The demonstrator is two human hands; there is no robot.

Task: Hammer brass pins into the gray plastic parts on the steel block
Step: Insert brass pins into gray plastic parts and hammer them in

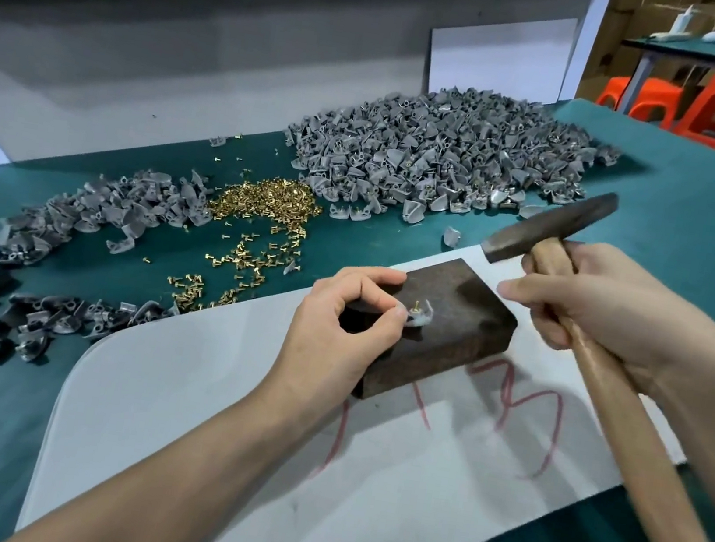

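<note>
Steadying one gray plastic part [421, 317] on top of the steel block [451, 343]: left hand [348, 320], grip pinched on the part's edge, fingers kept beside the strike line. Brass pin [417, 305]: short, bright, standing upright in the part, apparently not yet driven. Right hand [608, 306]: grip clamped round the hammer [550, 226] handle, head poised above the block's far right. Part: small, pale, curved.

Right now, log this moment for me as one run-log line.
left hand: pinches gray part on steel block | brass pin: upright in part | right hand: holds hammer, head clear of pin
</note>
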